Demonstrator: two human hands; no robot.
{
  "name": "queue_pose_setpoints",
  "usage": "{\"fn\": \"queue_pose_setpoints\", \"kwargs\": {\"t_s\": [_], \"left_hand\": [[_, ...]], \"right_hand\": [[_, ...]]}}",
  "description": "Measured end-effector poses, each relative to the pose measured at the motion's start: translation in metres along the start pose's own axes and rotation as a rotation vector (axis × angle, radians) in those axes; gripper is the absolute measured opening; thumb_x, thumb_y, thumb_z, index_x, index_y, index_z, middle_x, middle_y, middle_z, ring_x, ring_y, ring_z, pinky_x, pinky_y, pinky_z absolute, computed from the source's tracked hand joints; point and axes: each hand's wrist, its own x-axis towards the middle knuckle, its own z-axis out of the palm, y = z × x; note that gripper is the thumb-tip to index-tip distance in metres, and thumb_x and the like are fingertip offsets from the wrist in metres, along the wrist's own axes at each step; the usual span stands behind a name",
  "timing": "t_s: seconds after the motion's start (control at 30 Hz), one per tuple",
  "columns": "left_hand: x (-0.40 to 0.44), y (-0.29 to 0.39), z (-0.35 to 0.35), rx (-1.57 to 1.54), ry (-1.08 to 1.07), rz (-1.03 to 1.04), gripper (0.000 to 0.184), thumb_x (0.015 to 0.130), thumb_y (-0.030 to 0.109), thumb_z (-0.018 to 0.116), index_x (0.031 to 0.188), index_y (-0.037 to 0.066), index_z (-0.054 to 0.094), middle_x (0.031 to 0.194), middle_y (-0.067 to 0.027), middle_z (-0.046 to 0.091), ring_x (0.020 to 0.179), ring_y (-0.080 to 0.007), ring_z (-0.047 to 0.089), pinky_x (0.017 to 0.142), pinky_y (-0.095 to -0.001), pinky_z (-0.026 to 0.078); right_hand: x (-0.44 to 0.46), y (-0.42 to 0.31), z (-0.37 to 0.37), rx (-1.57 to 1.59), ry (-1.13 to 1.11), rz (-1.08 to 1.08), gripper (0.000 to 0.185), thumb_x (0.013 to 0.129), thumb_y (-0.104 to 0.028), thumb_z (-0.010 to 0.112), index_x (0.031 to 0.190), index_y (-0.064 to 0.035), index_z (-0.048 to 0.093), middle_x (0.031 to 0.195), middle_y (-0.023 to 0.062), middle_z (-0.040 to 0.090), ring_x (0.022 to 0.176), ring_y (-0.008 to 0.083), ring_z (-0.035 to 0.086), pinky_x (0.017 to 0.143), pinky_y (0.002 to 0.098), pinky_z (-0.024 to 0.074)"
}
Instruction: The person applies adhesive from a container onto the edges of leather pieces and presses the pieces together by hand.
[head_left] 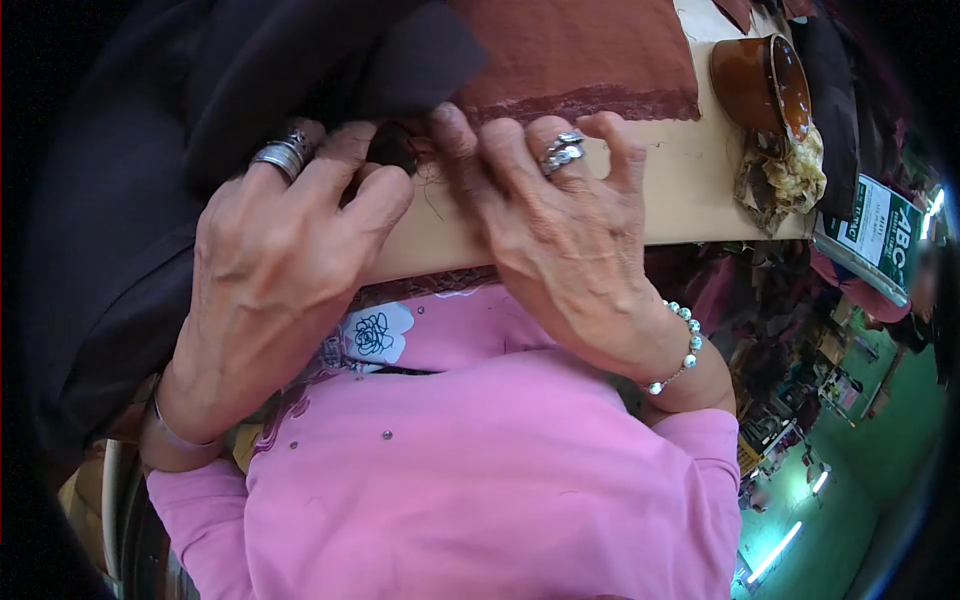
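Observation:
My left hand (285,225) has its fingers curled and its thumb bent over an edge of black cloth (240,70). A small dark piece (393,148) with loose threads shows just past the thumb; I cannot make out what it is. My right hand (570,220) lies palm down with its fingers apart. Its forefinger reaches the black cloth's edge, and the other fingertips rest by the frayed lower border of a rust-brown cloth (590,50). Both cloths lie on a pale tabletop (690,185).
At the right of the table, a brown glazed bowl (745,85) stands tilted beside a crumpled yellowish wad (795,185). Dark cloth hangs over that side, near a green and white packet (870,235). Black cloth also drapes down my left side.

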Motion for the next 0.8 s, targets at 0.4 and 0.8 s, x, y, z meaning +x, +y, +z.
{"fn": "queue_pose_setpoints", "kwargs": {"t_s": [0.4, 0.8], "left_hand": [[0.005, -0.001, 0.001, -0.038, 0.018, -0.015, 0.015, 0.082, 0.004, 0.053, 0.097, 0.002, 0.053, 0.106, -0.0166, 0.062, 0.103, -0.0352, 0.058, 0.079, -0.0418, 0.048], [0.007, -0.003, 0.004, -0.006, 0.112, 0.016, 0.016, 0.083, 0.005, 0.056, 0.099, 0.003, 0.055, 0.095, -0.0144, 0.063, 0.086, -0.0324, 0.06, 0.072, -0.0416, 0.047]], "right_hand": [[0.0, 0.01, -0.005, -0.115, 0.055, -0.071, 0.049, 0.077, -0.019, 0.056, 0.126, -0.0203, 0.057, 0.093, -0.0023, 0.046, 0.087, 0.0133, 0.047, 0.093, 0.0407, 0.0302], [0.008, 0.032, -0.012, 0.232, 0.063, -0.061, 0.044, 0.073, -0.01, 0.057, 0.115, -0.0236, 0.062, 0.091, -0.001, 0.049, 0.089, 0.0178, 0.049, 0.089, 0.0394, 0.032]]}}
